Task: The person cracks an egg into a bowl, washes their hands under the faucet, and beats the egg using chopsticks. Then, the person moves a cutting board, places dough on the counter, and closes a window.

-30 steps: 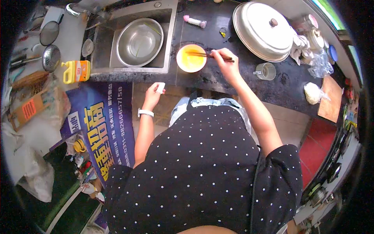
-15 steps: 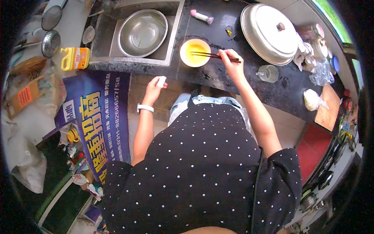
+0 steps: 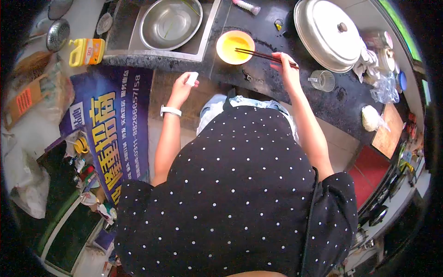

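Observation:
In the head view, my right hand point(image 3: 289, 74) is closed around a pair of dark chopsticks point(image 3: 262, 55). Their tips dip into yellow liquid point(image 3: 232, 45), which looks like beaten egg, in a pale bowl point(image 3: 233, 62) on the dark counter. My left hand point(image 3: 180, 90) is in front of the counter edge, left of the bowl and apart from it. Its fingers close on a small white object point(image 3: 192, 79) whose kind I cannot make out. A clear glass mug point(image 3: 322, 81) stands to the right of my right hand.
A steel basin point(image 3: 148, 34) sits in the sink point(image 3: 204, 45) on the left. Beside the sink stands a yellow jug point(image 3: 86, 52). A large domed metal lid point(image 3: 323, 34) occupies the back right. Further right are a filled plastic bag point(image 3: 369, 118) and a wooden board point(image 3: 388, 130).
The chopstick tips have shifted within the bowl, and my right hand holds them at a steeper slant. The whole view has tilted, so counter items appear higher. My left hand keeps the white object.

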Demonstrator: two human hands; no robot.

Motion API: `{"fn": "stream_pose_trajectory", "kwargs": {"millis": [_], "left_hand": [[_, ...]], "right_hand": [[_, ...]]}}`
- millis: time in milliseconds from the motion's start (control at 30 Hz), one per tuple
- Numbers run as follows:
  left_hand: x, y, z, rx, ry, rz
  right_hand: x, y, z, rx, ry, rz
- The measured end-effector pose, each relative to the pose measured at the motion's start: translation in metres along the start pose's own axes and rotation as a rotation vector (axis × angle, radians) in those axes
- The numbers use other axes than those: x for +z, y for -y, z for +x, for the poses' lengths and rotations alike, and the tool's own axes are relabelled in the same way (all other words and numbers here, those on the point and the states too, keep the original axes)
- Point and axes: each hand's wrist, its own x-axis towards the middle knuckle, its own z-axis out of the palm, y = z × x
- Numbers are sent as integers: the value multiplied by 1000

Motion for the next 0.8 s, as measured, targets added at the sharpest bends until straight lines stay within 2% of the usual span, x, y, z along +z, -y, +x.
{"fn": "stream_pose_trajectory", "kwargs": {"millis": [67, 167, 267, 300, 400, 500, 600, 733, 800], "left_hand": [[0, -2, -1, -1, -8, 7], [2, -7, -1, -9, -11, 14], [5, -7, 0, -2, -9, 36], [5, -4, 0, 5, -7, 27], [4, 0, 2, 13, -8, 18], [5, -5, 0, 8, -21, 22], [4, -4, 0, -5, -29, 21], [3, -7, 1, 1, -40, 37], [3, -9, -1, -7, -30, 39]], "right_hand": [[0, 6, 0, 22, 71, -72], [6, 19, -3, -105, 60, -39], [4, 20, 5, -285, 56, -295], [3, 26, 2, -188, 124, -262], [9, 38, -1, -166, 184, -252], [1, 34, 7, -300, 76, -342], [1, 31, 4, -159, 278, -280], [-2, 28, 13, -321, 91, -377], [3, 26, 10, -144, 250, -309]]}}
